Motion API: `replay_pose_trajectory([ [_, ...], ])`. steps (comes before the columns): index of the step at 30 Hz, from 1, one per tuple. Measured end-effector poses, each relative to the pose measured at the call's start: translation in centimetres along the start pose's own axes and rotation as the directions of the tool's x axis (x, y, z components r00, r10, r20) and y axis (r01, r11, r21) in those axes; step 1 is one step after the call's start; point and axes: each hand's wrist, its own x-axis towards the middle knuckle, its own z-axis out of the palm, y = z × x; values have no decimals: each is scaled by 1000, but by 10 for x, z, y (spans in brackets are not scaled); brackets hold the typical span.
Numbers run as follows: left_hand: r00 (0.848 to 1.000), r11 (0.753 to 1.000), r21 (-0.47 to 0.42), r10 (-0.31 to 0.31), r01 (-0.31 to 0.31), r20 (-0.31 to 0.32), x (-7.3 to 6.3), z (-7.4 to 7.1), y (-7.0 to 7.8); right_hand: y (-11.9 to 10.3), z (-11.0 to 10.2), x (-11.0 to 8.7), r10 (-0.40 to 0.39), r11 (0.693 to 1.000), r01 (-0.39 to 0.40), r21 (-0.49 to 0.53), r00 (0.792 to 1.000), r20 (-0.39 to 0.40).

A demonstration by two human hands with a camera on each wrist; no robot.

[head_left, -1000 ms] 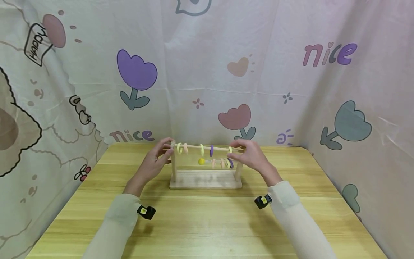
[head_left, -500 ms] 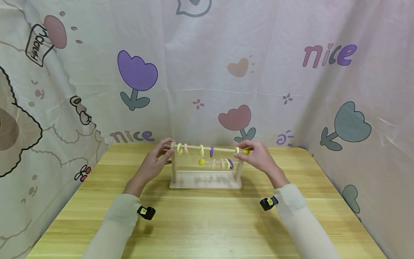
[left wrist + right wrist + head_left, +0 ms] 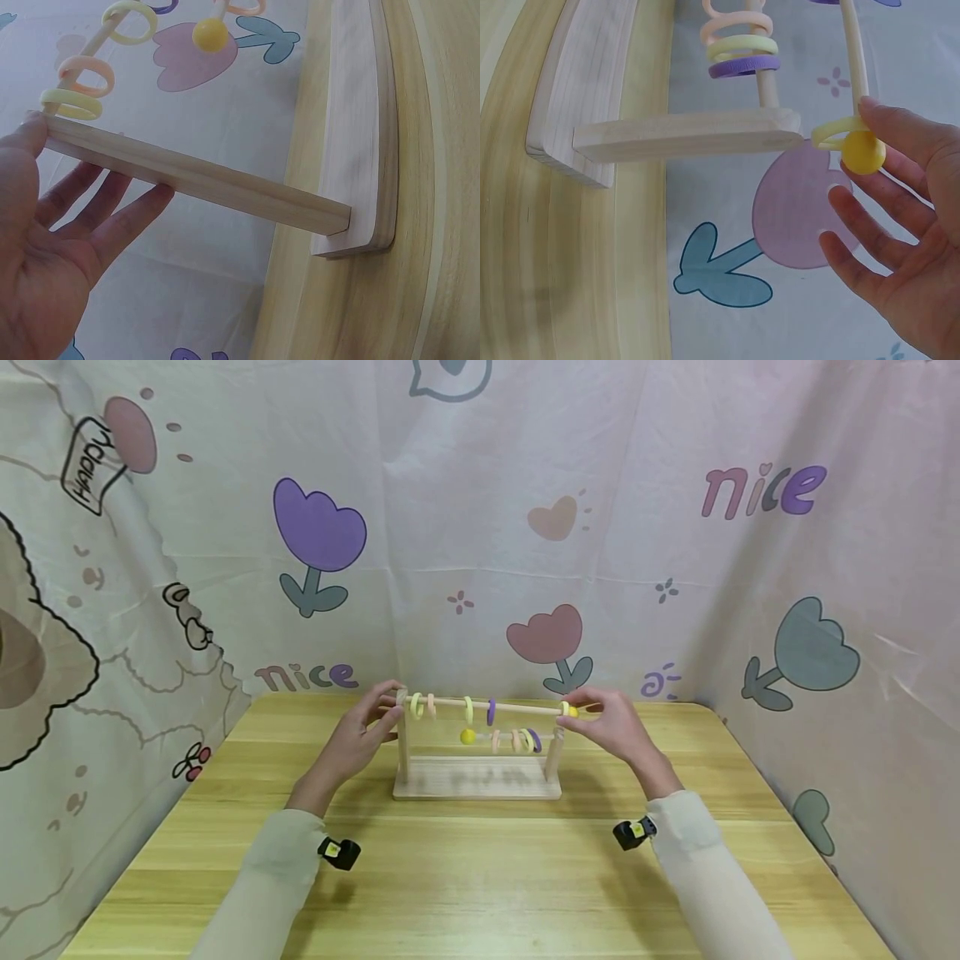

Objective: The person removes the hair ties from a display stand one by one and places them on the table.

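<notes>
A wooden stand (image 3: 477, 779) has two posts and two rods strung with coloured rings. My left hand (image 3: 358, 735) grips its left post (image 3: 195, 176), thumb at the top end and fingertips along the side. At the right end of the upper rod (image 3: 517, 706), my right hand (image 3: 611, 727) pinches a pale yellow ring (image 3: 836, 133) beside the yellow ball (image 3: 864, 152). This rod slopes slightly down to the right, its ball end apart from the right post (image 3: 690, 135). Yellow, peach and purple rings (image 3: 491, 711) hang further left on it.
The lower rod carries peach, yellow and purple rings (image 3: 744, 66) near the right post and a yellow ball (image 3: 468, 737) at its left end. The stand rests on a wooden table (image 3: 480, 877), with a printed cloth (image 3: 450, 527) behind.
My right hand has moved right along the upper rod, taking the pale yellow ring to the end ball, which came into view. My left hand stays on the post.
</notes>
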Motion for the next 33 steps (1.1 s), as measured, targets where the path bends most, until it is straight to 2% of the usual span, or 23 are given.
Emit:
replay_pose_trajectory([
  [15, 1000, 1000, 5, -5, 5, 4, 0, -1, -1, 10, -7, -5, 40, 999, -40, 1, 999, -1],
  [25, 1000, 1000, 1, 11, -11, 4, 1, -1, -5, 18, -10, -11, 35, 998, -33, 59, 999, -31],
  [33, 1000, 1000, 21, 12, -12, -5, 1, -1, -5, 27, -17, -21, 76, 995, -73, 69, 996, -37],
])
